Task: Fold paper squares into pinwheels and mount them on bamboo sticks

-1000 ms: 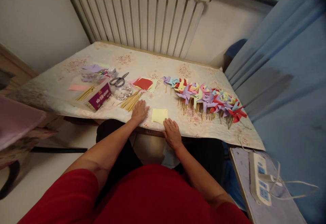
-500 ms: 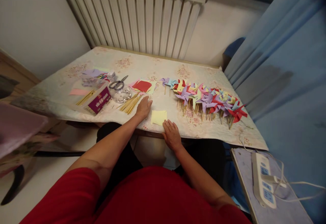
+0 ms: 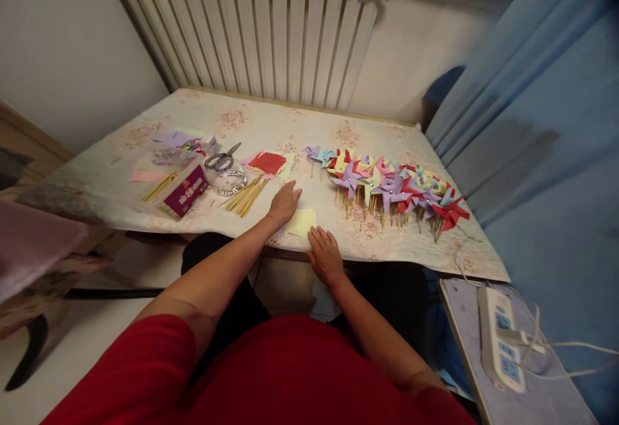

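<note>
Left hand (image 3: 284,202) flat and open on the tablecloth (image 3: 271,125), fingers spread, resting just left of the yellow paper square (image 3: 300,222) and touching its upper left edge. Right hand (image 3: 325,254) also open, palm down at the near rim, fingertips on the near edge of the yellow paper square. Nothing gripped by either.

Compared with a second ago: left hand slid forward and to the right, away from the bundle of wooden sticks (image 3: 245,196) and up against the yellow paper square; right hand hardly moved.

Left of the yellow paper square: wooden sticks, then a clear round tub (image 3: 231,182), scissors (image 3: 222,159), a purple box (image 3: 186,189) and loose coloured sheets. Beyond it, a small stack of red paper (image 3: 268,162). To its right, a long row of paper pinwheels (image 3: 394,189) on sticks, overlapping.

Behind the table a white radiator (image 3: 271,31) against a pale wall; blue curtain (image 3: 536,109) well to the right; a power strip (image 3: 498,338) with white cables on a board near the lower right.

Print on the purple box too small to read. Contents of the clear round tub unclear. Near rim of the table partly hidden by arms and red shirt (image 3: 290,380).
</note>
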### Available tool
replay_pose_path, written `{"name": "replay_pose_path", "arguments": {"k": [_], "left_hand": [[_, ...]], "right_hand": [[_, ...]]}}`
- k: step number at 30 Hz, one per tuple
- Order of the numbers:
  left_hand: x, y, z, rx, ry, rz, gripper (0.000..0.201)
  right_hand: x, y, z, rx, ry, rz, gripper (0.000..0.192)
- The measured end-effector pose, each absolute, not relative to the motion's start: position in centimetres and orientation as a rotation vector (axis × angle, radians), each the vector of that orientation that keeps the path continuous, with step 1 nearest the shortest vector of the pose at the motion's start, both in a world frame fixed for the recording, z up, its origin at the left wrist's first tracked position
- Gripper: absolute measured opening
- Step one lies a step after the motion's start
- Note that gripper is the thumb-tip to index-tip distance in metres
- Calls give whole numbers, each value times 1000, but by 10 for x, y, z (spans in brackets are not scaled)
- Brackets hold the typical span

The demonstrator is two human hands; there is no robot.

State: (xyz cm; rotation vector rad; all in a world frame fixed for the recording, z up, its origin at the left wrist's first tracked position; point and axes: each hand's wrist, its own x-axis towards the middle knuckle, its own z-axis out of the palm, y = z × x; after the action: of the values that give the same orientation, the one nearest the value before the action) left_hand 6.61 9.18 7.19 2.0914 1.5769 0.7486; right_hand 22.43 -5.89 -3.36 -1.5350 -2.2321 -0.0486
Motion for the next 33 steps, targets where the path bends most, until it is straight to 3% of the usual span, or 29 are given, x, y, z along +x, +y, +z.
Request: {"name": "replay_pose_path", "arguments": {"k": [22,33], "left_hand": [[83,63,2,2684,1453,271,57],[82,60,6,2668,1472,238,60]], "right_hand": [[224,-59,-33,-1522,-2221,-55,55],[224,-60,-33,-1538,-2234,-47,57]]}}
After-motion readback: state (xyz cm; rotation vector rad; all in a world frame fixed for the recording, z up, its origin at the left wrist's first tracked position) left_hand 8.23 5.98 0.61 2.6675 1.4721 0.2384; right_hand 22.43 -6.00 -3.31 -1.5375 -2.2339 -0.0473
